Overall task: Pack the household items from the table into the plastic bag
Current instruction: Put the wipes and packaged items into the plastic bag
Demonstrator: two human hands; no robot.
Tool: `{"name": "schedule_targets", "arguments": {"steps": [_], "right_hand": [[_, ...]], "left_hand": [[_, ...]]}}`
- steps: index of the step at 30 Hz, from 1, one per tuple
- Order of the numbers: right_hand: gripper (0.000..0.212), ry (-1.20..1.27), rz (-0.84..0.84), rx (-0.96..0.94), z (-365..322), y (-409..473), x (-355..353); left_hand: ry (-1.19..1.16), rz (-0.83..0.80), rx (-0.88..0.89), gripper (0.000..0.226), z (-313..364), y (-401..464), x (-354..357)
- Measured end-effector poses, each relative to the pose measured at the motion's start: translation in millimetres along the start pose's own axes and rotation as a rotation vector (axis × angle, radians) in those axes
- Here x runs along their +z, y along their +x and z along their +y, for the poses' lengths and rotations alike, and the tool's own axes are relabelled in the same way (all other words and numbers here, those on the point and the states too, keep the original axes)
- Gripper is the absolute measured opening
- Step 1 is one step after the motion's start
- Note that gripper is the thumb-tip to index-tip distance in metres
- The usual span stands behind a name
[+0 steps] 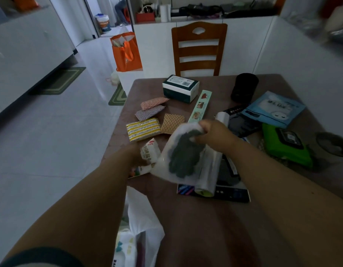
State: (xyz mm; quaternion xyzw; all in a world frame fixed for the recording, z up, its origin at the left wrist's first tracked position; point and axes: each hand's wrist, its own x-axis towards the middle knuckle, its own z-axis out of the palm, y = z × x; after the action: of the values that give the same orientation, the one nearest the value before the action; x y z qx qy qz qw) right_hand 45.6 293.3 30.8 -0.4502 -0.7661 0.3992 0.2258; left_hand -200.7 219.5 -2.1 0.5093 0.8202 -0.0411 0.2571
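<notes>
My right hand (213, 134) is closed on the top edge of a clear pouch holding a grey cloth (183, 157), lifted slightly above the brown table (195, 218). My left hand (138, 154) grips a small white salt packet (149, 150) beside it. The white plastic bag (141, 224) hangs open at the table's near left edge, with packaged items inside. On the table lie a yellow striped sponge (143, 129), several scouring pads (153, 107), a tissue box (180, 88), a long green wrap box (200, 106), a roll of plastic bags (208, 176), and a dark flat box (224, 191).
At the right lie a blue packet (274, 109), a green wipes pack (286, 144), a black cylinder (243, 87) and a dark round dish (333, 143). A wooden chair (198, 49) stands behind the table. An orange bag (126, 52) sits on the floor at the left.
</notes>
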Motion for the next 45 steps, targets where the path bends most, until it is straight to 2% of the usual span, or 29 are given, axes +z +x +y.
{"name": "schedule_targets", "arguments": {"steps": [4,8,10,13,16,19,22,25,28,31,33,36,38,40,42,43,44,45], "right_hand": [[0.03,0.258,0.269,0.057,6,1,-14],[0.031,0.532,0.438,0.128,5,2,-28],[0.026,0.669,0.435,0.133,2,3,-36],[0.02,0.892,0.354,0.214,0,1,-42],[0.022,1.025,0.251,0.332,-1,-10,-39],[0.02,1.135,0.236,0.391,5,-30,-42],[0.026,1.269,0.345,0.41,22,-54,-57],[0.034,1.316,0.397,0.491,30,-73,-61],[0.042,1.28,0.321,0.551,16,-82,-43],[0.036,1.161,0.275,0.504,1,-85,-29],[0.026,1.128,0.292,0.55,2,-92,-30],[0.008,1.134,0.294,0.628,17,-109,-44],[0.005,1.087,0.383,0.67,32,-119,-60],[0.003,1.032,0.463,0.737,42,-127,-78],[0.015,1.012,0.492,0.774,53,-135,-93],[0.021,1.016,0.496,0.787,57,-140,-97],[0.026,1.021,0.498,0.797,61,-143,-100],[0.029,1.02,0.495,0.81,63,-146,-102]], "left_hand": [[0.101,-0.08,0.016,0.075,6,0,1],[0.169,0.046,-0.029,0.076,4,0,-8],[-0.084,0.076,-0.035,0.067,6,0,-17],[-0.647,0.067,0.002,0.042,9,-1,-37],[-1.004,-0.035,0.052,0.044,20,-12,-45],[-1.222,-0.082,0.054,0.035,34,-27,-37],[-1.333,-0.086,0.007,0.031,44,-46,-37],[-1.399,-0.074,0.037,0.026,59,-70,-44],[-1.332,-0.178,0.13,0.024,102,-99,-39],[-1.071,-0.221,0.215,0.033,151,-122,-15],[-0.903,-0.156,0.259,0.037,170,-128,-2],[-0.847,-0.034,0.16,0.042,175,-123,-7],[-0.77,0.043,0.11,0.037,171,-107,-9],[-0.751,-0.168,0.007,0.031,165,-95,6],[-0.757,-0.423,-0.088,0.032,161,-91,32],[-0.675,-0.474,-0.1,0.035,161,-86,43],[-0.614,-0.452,-0.081,0.036,162,-81,51],[-0.552,-0.361,-0.031,0.037,165,-76,54]]}}
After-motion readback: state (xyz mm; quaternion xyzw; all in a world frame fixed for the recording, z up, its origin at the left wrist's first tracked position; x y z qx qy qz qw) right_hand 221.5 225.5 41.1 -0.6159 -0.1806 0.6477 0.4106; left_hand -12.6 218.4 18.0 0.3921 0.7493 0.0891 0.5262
